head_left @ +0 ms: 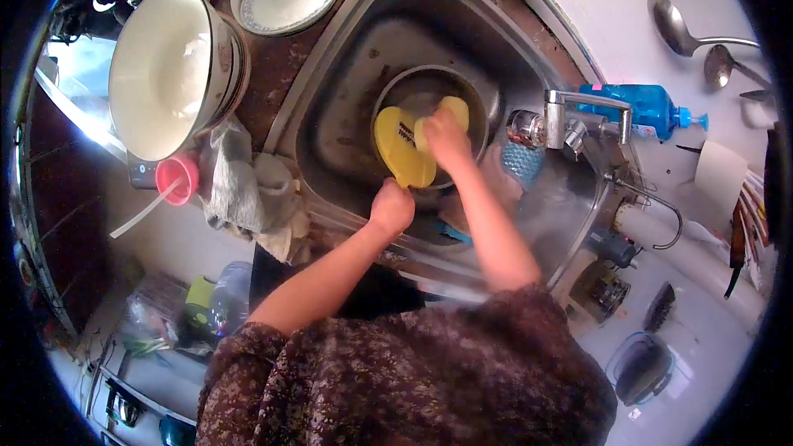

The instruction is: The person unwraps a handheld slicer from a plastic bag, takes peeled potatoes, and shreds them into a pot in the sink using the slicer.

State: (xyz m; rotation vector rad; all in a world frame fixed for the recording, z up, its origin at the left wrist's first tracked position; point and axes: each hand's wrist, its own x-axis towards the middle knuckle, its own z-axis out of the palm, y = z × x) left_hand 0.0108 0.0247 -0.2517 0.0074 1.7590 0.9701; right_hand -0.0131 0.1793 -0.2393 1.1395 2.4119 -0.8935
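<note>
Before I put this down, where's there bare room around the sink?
The sink floor looks mostly bare between the basin and far wall. A brown counter strip looks free between the stacked bowls and sink. It's crowded at the basin, around your right hand, and beside the faucet, with a textured blue item.

The left hand (393, 208) pinches the lower tip of a flat, yellow, dark-marked piece (403, 157). The right hand (448, 142) grips a pale yellow, sponge-like pad (455, 110) just beside it. Around the right fingers sits a round, grey metal basin (420, 83); right of them, a shiny silver faucet (556, 122).
</note>
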